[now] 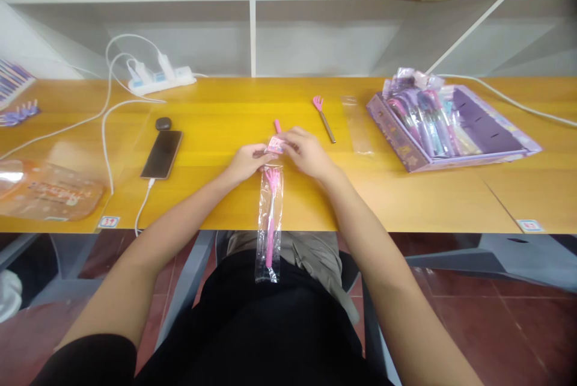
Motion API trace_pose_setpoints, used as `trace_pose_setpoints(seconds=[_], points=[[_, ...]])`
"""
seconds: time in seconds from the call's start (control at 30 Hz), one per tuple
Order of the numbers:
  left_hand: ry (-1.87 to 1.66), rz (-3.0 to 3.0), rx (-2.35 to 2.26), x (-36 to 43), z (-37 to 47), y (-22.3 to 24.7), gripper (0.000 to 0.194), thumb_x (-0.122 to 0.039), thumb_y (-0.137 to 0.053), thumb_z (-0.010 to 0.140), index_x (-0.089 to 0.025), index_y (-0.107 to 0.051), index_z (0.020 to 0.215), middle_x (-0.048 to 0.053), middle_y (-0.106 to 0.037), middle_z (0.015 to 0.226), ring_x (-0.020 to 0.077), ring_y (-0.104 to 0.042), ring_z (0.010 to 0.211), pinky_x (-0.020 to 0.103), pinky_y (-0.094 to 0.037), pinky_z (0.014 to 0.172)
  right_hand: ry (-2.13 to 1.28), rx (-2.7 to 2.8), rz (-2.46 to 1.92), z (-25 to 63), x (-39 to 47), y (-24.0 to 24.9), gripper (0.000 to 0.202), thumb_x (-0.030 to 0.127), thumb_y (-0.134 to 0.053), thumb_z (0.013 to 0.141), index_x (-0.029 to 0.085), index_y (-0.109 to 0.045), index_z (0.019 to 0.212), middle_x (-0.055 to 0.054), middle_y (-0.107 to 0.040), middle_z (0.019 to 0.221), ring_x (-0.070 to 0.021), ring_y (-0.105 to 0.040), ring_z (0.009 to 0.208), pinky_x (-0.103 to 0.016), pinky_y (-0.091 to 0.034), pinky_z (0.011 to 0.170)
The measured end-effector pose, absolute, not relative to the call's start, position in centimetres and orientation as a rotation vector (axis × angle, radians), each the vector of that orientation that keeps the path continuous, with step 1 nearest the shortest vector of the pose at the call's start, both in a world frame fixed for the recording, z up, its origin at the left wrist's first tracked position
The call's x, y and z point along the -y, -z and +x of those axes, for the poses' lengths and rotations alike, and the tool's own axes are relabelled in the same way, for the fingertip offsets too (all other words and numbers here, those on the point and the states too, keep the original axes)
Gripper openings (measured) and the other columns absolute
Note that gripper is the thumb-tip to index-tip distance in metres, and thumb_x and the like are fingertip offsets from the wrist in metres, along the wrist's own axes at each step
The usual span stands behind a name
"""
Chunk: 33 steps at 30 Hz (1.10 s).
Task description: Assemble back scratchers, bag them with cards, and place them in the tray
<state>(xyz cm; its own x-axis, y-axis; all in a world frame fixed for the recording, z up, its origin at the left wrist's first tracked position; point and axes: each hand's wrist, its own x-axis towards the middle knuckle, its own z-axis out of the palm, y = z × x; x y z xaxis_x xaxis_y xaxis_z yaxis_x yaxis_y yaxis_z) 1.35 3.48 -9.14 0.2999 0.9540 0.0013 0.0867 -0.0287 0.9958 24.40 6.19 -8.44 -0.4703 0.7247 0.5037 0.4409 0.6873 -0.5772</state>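
Head view: left hand (247,160) and right hand (308,150) both pinch the pink card top (275,145) of a clear bag (269,223). Bag holds a pink back-scratcher (271,205) and hangs over the table (428,193) edge.

Bare counter (234,115) lies open ahead of the hands. To the left a phone (162,153) and its white cable (106,133) block the way; to the right lie a pink-headed tool (324,117), an empty clear sleeve (357,124) and the purple display box (451,127).
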Motion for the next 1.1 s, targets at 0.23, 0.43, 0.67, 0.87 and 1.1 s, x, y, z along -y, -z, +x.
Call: trace_pose_setpoints(seconds=[0.23,0.43,0.67,0.87,1.1], points=[[-0.949,1.417,-1.05,-3.5,1.4,9.3,0.033,-0.038,-0.088,0.088,-0.016,-0.086,0.113,0.007,-0.083,0.098,0.0162,-0.068,0.08,0.029,-0.05,0.072,-0.462,2.116,-0.904,24.3,-5.9,8.7,0.033,0.032,-0.06,0.109,0.026,-0.075,0.138,-0.011,-0.068,0.118,-0.0273,-0.067,0.097,-0.051,-0.061,0.096],[-0.951,1.411,-1.053,-3.5,1.4,9.1,0.042,-0.043,-0.089,0.088,-0.017,-0.086,0.121,0.011,-0.085,0.11,0.0181,-0.071,0.085,0.029,-0.05,0.072,-0.544,2.052,-0.986,24.3,-5.7,8.3,0.02,0.038,-0.065,0.109,0.025,-0.067,0.124,-0.007,-0.07,0.11,-0.0225,-0.062,0.081,-0.045,-0.06,0.084],[-1.017,1.421,-1.024,-3.7,1.3,9.4,0.036,-0.042,-0.089,0.087,-0.018,-0.087,0.113,0.011,-0.086,0.111,0.0175,-0.072,0.084,0.029,-0.051,0.071,-0.501,2.07,-0.906,24.1,-5.4,7.7,0.015,0.04,-0.066,0.109,0.025,-0.07,0.108,-0.008,-0.065,0.111,-0.0229,-0.061,0.085,-0.047,-0.06,0.088],[-1.021,1.427,-1.027,-3.7,1.2,9.4,0.034,-0.039,-0.085,0.09,-0.017,-0.086,0.116,0.009,-0.086,0.106,0.0154,-0.069,0.077,0.027,-0.049,0.065,-0.518,2.066,-0.903,24.0,-5.0,7.2,0.022,0.045,-0.061,0.111,0.027,-0.074,0.113,-0.008,-0.065,0.108,-0.0228,-0.061,0.084,-0.046,-0.062,0.083],[-1.042,1.424,-0.984,-3.6,1.2,9.4,0.033,-0.035,-0.086,0.09,-0.016,-0.085,0.117,0.012,-0.086,0.12,0.0217,-0.078,0.1,0.034,-0.059,0.089,-0.517,2.083,-0.851,24.0,-4.9,7.1,0.024,0.044,-0.062,0.111,0.026,-0.078,0.115,-0.009,-0.064,0.107,-0.0242,-0.062,0.088,-0.047,-0.061,0.085]])
